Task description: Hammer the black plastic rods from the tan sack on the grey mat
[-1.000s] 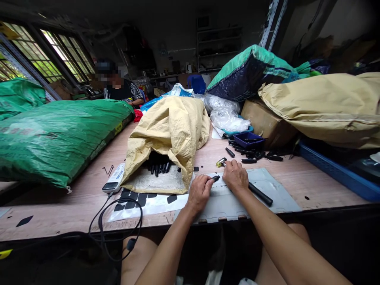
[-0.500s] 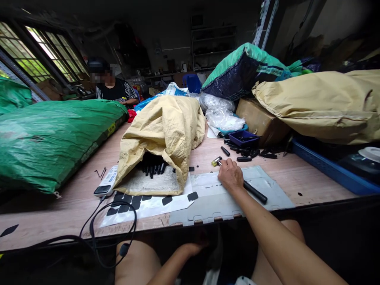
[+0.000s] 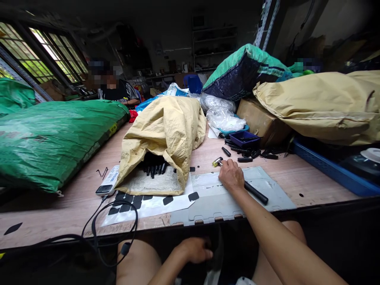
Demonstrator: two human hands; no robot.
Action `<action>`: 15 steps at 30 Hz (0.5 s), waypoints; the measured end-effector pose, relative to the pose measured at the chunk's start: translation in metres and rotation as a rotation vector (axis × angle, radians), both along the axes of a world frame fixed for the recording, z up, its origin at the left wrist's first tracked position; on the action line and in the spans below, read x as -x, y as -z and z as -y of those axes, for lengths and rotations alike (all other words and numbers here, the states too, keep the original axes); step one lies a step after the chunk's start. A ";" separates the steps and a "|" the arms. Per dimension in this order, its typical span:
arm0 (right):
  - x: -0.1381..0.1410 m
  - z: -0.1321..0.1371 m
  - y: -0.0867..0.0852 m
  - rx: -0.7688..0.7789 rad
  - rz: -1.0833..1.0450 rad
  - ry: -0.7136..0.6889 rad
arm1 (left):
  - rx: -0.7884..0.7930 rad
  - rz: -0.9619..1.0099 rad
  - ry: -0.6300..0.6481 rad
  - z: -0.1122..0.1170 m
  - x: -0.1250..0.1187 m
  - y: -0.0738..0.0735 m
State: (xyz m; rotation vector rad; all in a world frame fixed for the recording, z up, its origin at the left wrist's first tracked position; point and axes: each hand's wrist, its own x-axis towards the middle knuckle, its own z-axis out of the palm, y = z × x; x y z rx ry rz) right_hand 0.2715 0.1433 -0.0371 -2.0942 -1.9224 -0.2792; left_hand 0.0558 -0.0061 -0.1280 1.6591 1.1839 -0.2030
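Observation:
My right hand (image 3: 231, 175) is wrapped round a hammer (image 3: 255, 192) lying over the grey board (image 3: 273, 184). The hammer's head, with a yellow end, shows beyond my fingers, and its black grip sticks out toward the table's front edge. My left hand (image 3: 196, 249) is below the table edge, above my lap. Its fingers are curled in shadow, and anything in them is hidden. Left of the board, a yellowish sack (image 3: 163, 130) lies with its mouth toward me, showing several black cylindrical pieces (image 3: 156, 169) inside.
Black rounded patches (image 3: 127, 204) lie on a white sheet (image 3: 175, 204). A white device (image 3: 108, 184) has a black cable (image 3: 136, 221). Black parts (image 3: 245, 159) are scattered near a purple tray (image 3: 243, 138). A green sack (image 3: 59, 138) and blue basket (image 3: 332, 168) flank the table. Another person (image 3: 118, 91) sits beyond.
My left hand has come up and right, further into view from the shadow below the table. My right hand stays on the hammer; the view has shifted slightly.

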 end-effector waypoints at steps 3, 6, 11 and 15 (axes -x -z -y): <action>0.000 0.000 0.000 0.003 0.002 0.002 | 0.387 0.343 0.242 -0.004 0.029 -0.066; 0.000 0.000 0.000 0.008 0.000 0.005 | 0.414 0.878 -0.004 -0.033 0.064 -0.122; 0.000 -0.001 0.000 0.013 -0.004 0.001 | -0.470 0.811 -1.112 -0.124 0.082 -0.140; 0.000 -0.001 0.000 0.009 -0.010 -0.005 | -0.797 0.239 -1.073 -0.169 0.062 -0.119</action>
